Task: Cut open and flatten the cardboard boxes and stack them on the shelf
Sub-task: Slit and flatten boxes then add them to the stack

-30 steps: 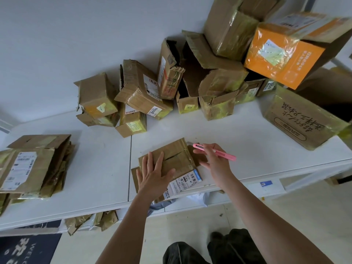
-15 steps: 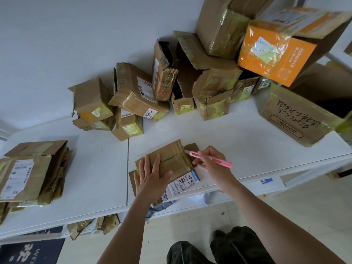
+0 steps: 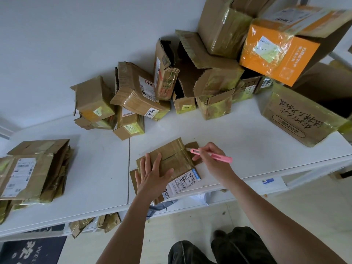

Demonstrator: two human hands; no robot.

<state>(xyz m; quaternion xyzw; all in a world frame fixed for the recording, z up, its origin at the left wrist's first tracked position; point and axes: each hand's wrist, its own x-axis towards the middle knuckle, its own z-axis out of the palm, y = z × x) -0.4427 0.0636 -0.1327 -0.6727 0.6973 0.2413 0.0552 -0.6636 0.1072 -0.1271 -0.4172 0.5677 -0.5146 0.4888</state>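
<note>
A small brown taped cardboard box (image 3: 174, 158) with a white shipping label lies flat near the front edge of the white table (image 3: 99, 168). My left hand (image 3: 152, 174) presses on its left part with straight, spread fingers. My right hand (image 3: 213, 161) holds a pink box cutter (image 3: 211, 155) like a pen, its tip at the box's upper right corner. A stack of flattened boxes (image 3: 32, 172) lies at the table's left end.
A heap of several unopened and torn boxes (image 3: 137, 100) runs along the wall at the back. An orange box (image 3: 276, 54) sits on top of the pile at the right, above a large brown box (image 3: 299, 119). Cardboard scraps (image 3: 95, 224) lie on a lower shelf.
My right hand has turned the pink cutter so its tip points at the box's upper right corner. My left hand stays pressed flat on the box.
</note>
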